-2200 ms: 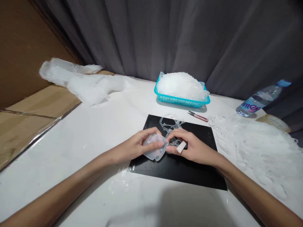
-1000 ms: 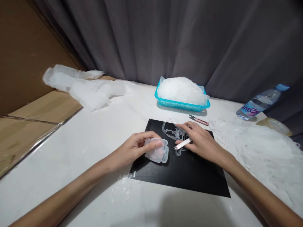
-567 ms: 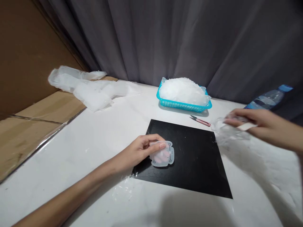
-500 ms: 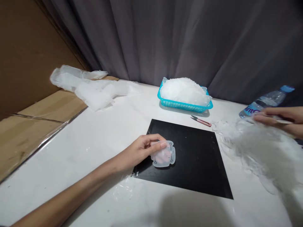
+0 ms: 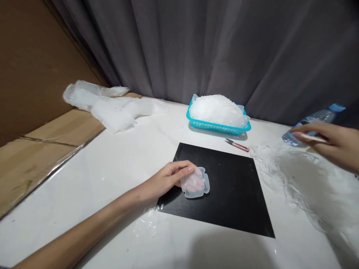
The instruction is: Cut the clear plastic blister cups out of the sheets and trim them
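Observation:
My left hand point(image 5: 171, 177) rests on the left part of a black mat point(image 5: 224, 186) and grips a translucent, squarish plastic piece point(image 5: 195, 182) between thumb and fingers. My right hand point(image 5: 331, 144) hovers at the far right above a heap of clear plastic scraps point(image 5: 314, 183). Its fingers are curled around a small white blade-like tool point(image 5: 310, 137). Nothing else shows in that hand.
A turquoise basket point(image 5: 213, 126) heaped with white plastic pieces stands behind the mat. Small pink-handled snips point(image 5: 238, 145) lie between basket and mat. A water bottle point(image 5: 314, 121) lies at the right edge. Crumpled clear bags point(image 5: 103, 104) and cardboard point(image 5: 56, 130) sit at the left.
My right hand lifted the clear plastic offcut from the mat, swung it right and let it go over the scrap heap. My left hand stayed on the mat with its piece.

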{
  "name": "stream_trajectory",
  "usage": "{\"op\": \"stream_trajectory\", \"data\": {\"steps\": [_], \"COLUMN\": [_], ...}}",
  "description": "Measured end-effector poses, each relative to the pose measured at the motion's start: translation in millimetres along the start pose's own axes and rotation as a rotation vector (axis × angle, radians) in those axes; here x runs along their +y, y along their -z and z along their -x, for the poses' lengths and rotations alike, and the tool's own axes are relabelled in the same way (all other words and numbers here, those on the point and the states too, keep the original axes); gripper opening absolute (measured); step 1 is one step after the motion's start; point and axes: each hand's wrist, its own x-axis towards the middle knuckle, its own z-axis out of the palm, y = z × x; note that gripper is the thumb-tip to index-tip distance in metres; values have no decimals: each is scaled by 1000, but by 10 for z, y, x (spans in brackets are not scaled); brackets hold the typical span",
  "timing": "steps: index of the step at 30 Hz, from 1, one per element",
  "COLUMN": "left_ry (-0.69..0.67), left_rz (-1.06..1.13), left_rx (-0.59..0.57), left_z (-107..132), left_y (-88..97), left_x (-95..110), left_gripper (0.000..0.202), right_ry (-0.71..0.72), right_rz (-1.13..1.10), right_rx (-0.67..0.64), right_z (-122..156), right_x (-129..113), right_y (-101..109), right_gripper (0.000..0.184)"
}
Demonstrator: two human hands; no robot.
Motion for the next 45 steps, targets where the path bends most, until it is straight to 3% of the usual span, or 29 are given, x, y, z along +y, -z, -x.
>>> {"op": "stream_trajectory", "data": {"steps": [2, 5, 7, 10, 16, 24, 32, 45], "left_ry": [7, 34, 37, 33, 74, 96, 127, 116], "left_rz": [16, 43, 50, 71, 227, 340, 365, 378], "left_rx": [0, 15, 14, -2, -74, -110, -89, -71], "left_z": [0, 3, 7, 7, -31, -60, -66, -61], "left_y": [-11, -24, -26, -26, -71, -48, -68, -71], "left_x": [2, -6, -22, -59, -112, -149, -97, -58], "left_gripper": [31, 31, 36, 43, 56, 69, 75, 76], "right_ry": [-8, 43, 59, 34, -101, -121, -171, -178], "right_rz": [120, -85, -173, -218, -405, -430, -543, -572], "right_rx": [-33, -308, -377, -353, -378, -389, -407, -351], "right_z": [-114, -167, -138, -71, -52, -60, -81, -94], "right_x": [-466, -1021, -1207, -1253, -1147, -1123, -1079, -1036], "right_y": [-433, -1122, -1471, -1732, -1743, -1766, -1746, -1720], "right_gripper": [18, 17, 16, 13, 16, 16, 23, 17]}}
